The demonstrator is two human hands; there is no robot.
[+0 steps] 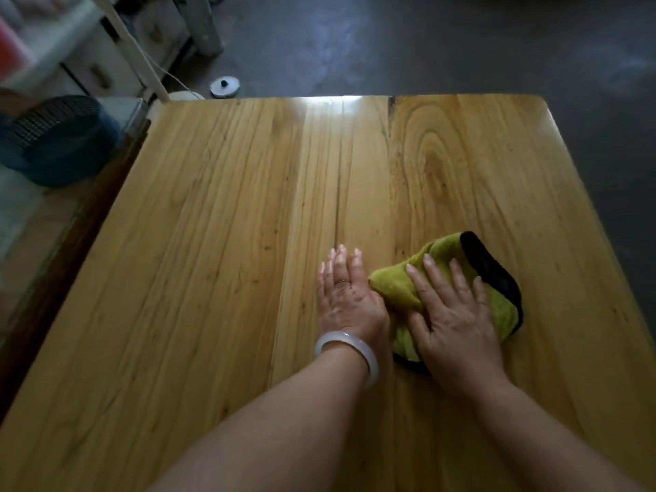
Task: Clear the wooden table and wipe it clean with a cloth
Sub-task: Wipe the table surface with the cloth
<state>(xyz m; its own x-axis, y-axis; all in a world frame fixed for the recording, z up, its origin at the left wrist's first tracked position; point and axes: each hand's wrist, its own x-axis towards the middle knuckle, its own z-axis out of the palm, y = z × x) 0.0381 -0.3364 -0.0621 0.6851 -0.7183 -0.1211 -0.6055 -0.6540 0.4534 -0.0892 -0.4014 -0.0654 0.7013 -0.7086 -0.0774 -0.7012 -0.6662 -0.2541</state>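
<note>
Right hand (pixel 458 324) lies flat, fingers straight, pressing the soft yellow-green microfibre cloth with black edging (pixel 497 300) onto the near-right wooden surface (pixel 213 243), left hand (pixel 346 296) flat beside it; floppy stuff, so palm it mid-cloth.

Counts, table & surroundings

On the wooden table (pixel 220 261): 1 cloth (pixel 401 289), yellow-green w/ black edging, near the near edge, right of centre; 2 hands, left hand (pixel 346 300) flat on the wood, right hand (pixel 458 314) flat on the cloth. Left hand: 1 ring (pixel 343 281); left wrist: 1 pale bangle (pixel 349 346). Off the table: 1 round lid (pixel 225 87) on the floor past the far edge, 1 dark basket (pixel 56 136) beyond the left edge.
</note>
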